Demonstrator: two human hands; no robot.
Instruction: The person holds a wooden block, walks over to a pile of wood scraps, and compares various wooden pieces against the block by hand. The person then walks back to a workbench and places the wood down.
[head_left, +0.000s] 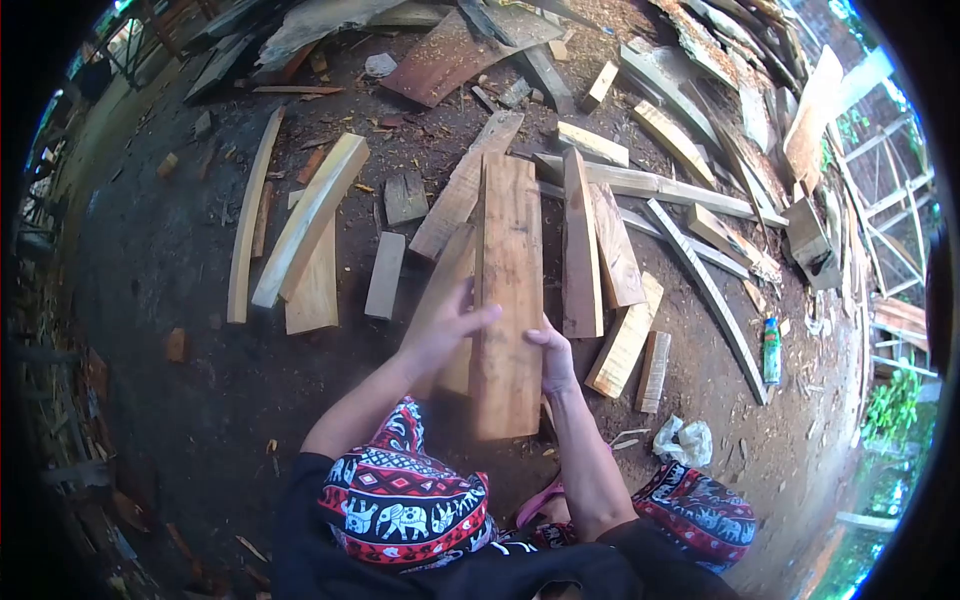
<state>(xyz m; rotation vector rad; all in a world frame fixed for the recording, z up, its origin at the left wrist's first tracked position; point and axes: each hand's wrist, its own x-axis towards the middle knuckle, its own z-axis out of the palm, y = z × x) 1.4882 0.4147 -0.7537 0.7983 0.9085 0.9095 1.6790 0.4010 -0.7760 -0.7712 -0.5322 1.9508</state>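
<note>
A long brown wooden board (508, 250) is held up in front of me by both hands, its broad face toward the camera. My left hand (455, 322) grips its left edge, the thumb lying on the face and the fingers hidden behind. On the right edge, my right hand (553, 355) is closed, with its thumb also on the face. Behind the board, a paler plank (448, 275) shows partly at the left. Just right of the board lies a thick wood piece (580, 245) on the ground.
Several wood offcuts lie about, among them a long pale beam (318, 215) at left and a thin strip (710, 300) at right. A green-blue can (771, 350) and a crumpled plastic bag (683, 441) are at right. Scrap boards (470, 60) lie at the back.
</note>
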